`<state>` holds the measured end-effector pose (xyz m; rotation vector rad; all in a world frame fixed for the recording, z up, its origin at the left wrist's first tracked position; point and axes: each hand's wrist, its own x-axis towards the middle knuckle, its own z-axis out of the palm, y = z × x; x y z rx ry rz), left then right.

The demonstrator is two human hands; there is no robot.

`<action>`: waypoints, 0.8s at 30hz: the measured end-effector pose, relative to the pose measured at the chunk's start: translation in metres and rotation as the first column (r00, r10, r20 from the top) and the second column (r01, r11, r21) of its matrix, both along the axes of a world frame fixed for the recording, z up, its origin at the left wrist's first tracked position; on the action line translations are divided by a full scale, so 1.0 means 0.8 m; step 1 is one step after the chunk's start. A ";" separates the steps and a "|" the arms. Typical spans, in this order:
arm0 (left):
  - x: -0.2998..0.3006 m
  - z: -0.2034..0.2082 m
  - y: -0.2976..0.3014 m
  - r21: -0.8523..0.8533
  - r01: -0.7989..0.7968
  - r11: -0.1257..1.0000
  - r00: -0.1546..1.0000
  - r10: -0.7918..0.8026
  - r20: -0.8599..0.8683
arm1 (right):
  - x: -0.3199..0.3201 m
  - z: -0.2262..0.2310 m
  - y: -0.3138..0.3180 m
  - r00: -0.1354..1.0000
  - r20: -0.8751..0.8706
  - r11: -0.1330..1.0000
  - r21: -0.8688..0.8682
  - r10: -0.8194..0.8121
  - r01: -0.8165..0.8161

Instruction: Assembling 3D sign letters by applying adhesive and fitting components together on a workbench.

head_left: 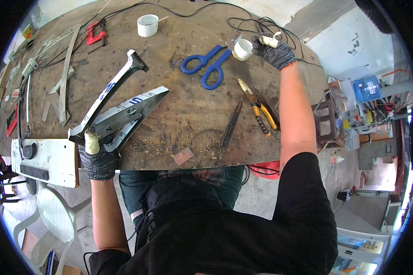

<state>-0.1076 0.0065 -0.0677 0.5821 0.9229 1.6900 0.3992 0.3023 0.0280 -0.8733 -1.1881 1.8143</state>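
The biggest thing here is the wide brown wooden desk, with marks all over it. Next is the long silver and dark grey metal piece with two slanting arms and white and blue film on it. It is by the near left edge of the desk, and its low end is in my left hand, in a grey glove, clamped on it with the thumb on top. Its arms reach up and away from me. If my grip got loose, I think it could tip or slide off the edge, and its thin rims might cut through the glove.

The big scissors with blue loop handles lie in the middle, their blades close beside the small round white cup. My right hand, gloved too, is at the right side of that cup. I can't tell if its fingers are tight on the cup or just beside it. A bump on the scissors could knock the cup over, and whatever is in it could spill.

The yellow and black pliers lie nearer me, under my right arm's reach, so a low sleeve or elbow might push them. Smallest is the clear pinkish square by the near edge; a brush could drop it.
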 end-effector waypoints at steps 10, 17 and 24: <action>-0.018 -0.027 0.003 0.001 0.077 0.997 0.991 -0.077 0.113 | 0.013 -0.029 0.024 0.900 0.323 0.870 0.479 -0.293 0.112; -0.013 -0.021 0.001 -0.018 -0.007 1.000 1.000 0.006 -0.031 | -0.003 -0.016 0.009 0.782 0.480 0.779 0.627 -0.397 0.010; -0.021 -0.030 0.001 -0.091 -0.067 0.994 0.978 0.047 -0.205 | -0.004 -0.015 -0.002 0.953 0.069 0.924 0.273 -0.296 0.267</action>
